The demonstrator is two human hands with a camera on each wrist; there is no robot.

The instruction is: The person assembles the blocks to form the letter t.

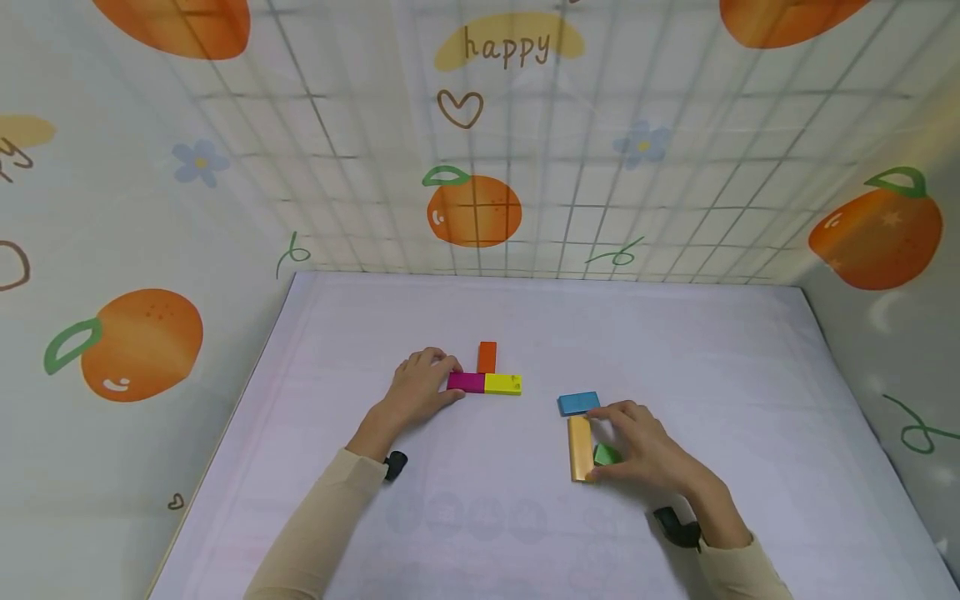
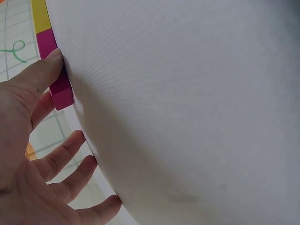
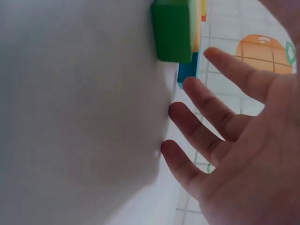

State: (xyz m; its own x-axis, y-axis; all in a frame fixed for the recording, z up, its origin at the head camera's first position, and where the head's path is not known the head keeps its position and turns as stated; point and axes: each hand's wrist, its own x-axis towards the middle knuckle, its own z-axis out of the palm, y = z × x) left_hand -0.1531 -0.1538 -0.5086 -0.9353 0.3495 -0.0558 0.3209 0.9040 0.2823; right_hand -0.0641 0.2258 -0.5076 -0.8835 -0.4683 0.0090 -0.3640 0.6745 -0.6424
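Observation:
My left hand lies on the white table, thumb and forefinger pinching the left end of a magenta block. A yellow block joins that block's right end, and an orange-red block stands just behind the seam. In the left wrist view the thumb presses the magenta block, with the yellow block beyond. My right hand hovers with spread fingers over a green block, beside a long tan-orange block and a blue block. The right wrist view shows the green block ungripped.
Walls with an orange-and-grid print close in the table at the back and on both sides. A bare white surface spreads in front of the blocks and toward the back wall.

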